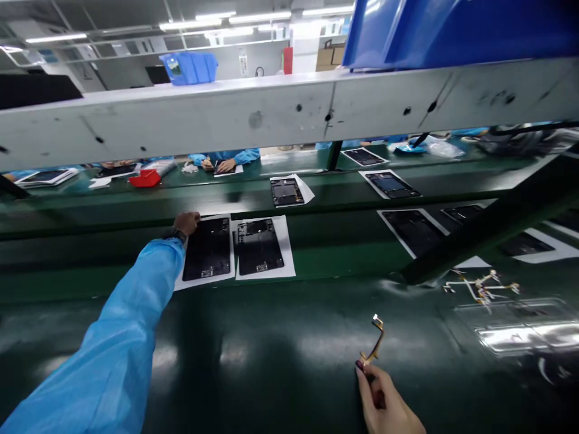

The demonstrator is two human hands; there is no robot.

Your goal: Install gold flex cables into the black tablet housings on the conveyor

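My left hand [187, 223], in a blue sleeve, reaches far forward and is closed at the upper left corner of a black tablet panel [208, 247] lying on white paper. A second tablet panel [260, 246], with small parts showing along its edges, lies just to the right on its own white sheet [288, 259]. Low on the right, my right hand [384, 395] pinches one end of a thin yellowish flex cable [376, 343]. The cable's other end, with a small white connector, points up over the green bench [280, 343].
Several flex cables [484, 288] lie in a pile beside a clear plastic tray [520, 325]. A dark slanted post [488, 223] crosses the right side. Overhead runs a white shelf beam [203, 126] bearing blue bins [192, 66]. Across the bench, a co-worker's hands [226, 165] handle a device.
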